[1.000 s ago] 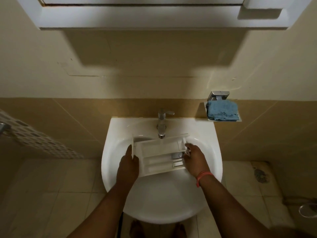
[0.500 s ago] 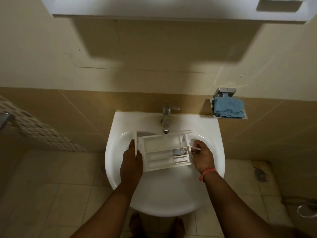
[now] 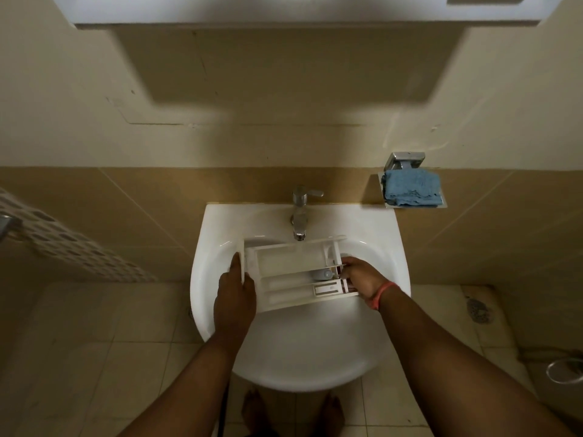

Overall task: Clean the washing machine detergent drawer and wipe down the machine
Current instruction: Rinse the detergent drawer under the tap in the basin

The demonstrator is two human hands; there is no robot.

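Observation:
A white plastic detergent drawer (image 3: 293, 272) with several compartments lies over the bowl of a white wash basin (image 3: 299, 348), just below the chrome tap (image 3: 299, 216). My left hand (image 3: 235, 294) grips the drawer's left end, fingers curled round its front panel. My right hand (image 3: 359, 275) holds the drawer's right end, fingertips pinching a small part by the grey siphon cap. An orange band sits on my right wrist. No water shows at the tap.
A folded blue cloth (image 3: 410, 188) lies on a small metal wall shelf to the right of the basin. A white perforated basket (image 3: 63, 247) stands at the left. A floor drain (image 3: 479, 310) and a metal ring (image 3: 564, 370) are at the right. My bare feet show under the basin.
The camera view has shifted, so the basin sits higher in frame. My right hand moved in over the drawer's right end and onto the small part there. My left hand kept its grip.

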